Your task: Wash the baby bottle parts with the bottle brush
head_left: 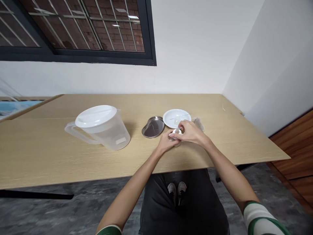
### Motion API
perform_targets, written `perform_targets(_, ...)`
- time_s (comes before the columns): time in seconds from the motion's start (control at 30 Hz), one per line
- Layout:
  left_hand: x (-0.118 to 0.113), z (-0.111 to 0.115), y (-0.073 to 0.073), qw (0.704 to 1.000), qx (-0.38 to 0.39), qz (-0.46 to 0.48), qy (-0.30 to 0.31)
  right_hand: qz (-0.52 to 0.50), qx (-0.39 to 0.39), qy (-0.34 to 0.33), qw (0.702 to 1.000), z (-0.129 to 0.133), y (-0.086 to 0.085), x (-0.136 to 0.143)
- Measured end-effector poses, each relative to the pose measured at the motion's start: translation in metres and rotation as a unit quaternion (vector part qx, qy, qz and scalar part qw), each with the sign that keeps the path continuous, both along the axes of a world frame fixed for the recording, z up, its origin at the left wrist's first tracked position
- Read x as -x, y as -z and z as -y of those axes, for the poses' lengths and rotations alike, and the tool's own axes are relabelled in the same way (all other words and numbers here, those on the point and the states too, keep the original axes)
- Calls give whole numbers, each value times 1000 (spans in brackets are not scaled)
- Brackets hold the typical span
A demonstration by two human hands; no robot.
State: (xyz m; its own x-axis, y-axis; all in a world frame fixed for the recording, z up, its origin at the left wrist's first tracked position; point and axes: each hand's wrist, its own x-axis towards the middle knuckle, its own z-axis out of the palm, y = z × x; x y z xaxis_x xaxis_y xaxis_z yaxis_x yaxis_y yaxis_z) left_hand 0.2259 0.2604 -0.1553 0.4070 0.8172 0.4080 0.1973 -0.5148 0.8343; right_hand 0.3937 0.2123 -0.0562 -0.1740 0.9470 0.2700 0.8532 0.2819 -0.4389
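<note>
Over the table's front half, my left hand (pixel 167 141) is closed around a small clear glass bottle with a white top (pixel 177 131), which stands upright. The thumb and fingers of my right hand (pixel 190 131) are pinched together at the top of this bottle. What exactly they grip there is too small to make out. Just behind both hands lies a white plate (pixel 168 114). On it are a thin rod (pixel 181 117) and a small pale, translucent thing (pixel 177 120). Left of the plate sits a kidney-shaped steel tray (pixel 146 132).
A large translucent lidded pitcher (pixel 111 132) stands on the left of the wooden table (pixel 137 163). Right of the plate lies a small crumpled clear wrapper (pixel 199 124). A thin white strip (pixel 223 107) rests near the back right. Behind are a wall and a barred window (pixel 97 26).
</note>
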Motion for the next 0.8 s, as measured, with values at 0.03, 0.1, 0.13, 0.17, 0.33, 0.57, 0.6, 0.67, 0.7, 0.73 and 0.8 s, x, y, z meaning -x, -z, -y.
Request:
perform_targets(0.03, -1, -1, 1, 1000, 10, 15, 3, 33, -1, 9, 999, 2, 1, 4)
perform_targets(0.1, -1, -2, 4, 999, 29, 38, 12, 87, -1, 29, 996, 3, 1, 11)
perform_targets(0.13, -1, -2, 5, 998, 33, 43, 17, 111, -2, 40, 993, 3, 0, 13)
perform_targets(0.17, -1, -2, 6, 998, 34, 46, 21, 135, -2, 49, 990, 4, -1, 15)
perform_targets(0.33, -2, -2, 5, 999, 35, 34, 22, 183, 17, 23, 983, 4, -3, 17)
perform_targets(0.57, -3, -4, 8, 998, 39, 37, 25, 172, 15, -110, 979, -17, 3, 0)
perform_targets(0.6, -3, -5, 8, 998, 40, 37, 28, 175, 16, -132, 976, -20, 3, -2)
perform_targets(0.67, -2, -5, 7, 998, 40, 34, 32, 181, 23, -168, 969, -25, 0, -6)
perform_targets(0.7, -2, -4, 6, 998, 38, 33, 32, 183, 29, -181, 966, -27, -2, -7)
perform_targets(0.73, -1, -4, 4, 998, 37, 31, 34, 183, 35, -195, 963, -29, -4, -8)
perform_targets(0.8, -1, -3, 2, 998, 41, 30, 47, 176, 53, -228, 956, -32, -9, -11)
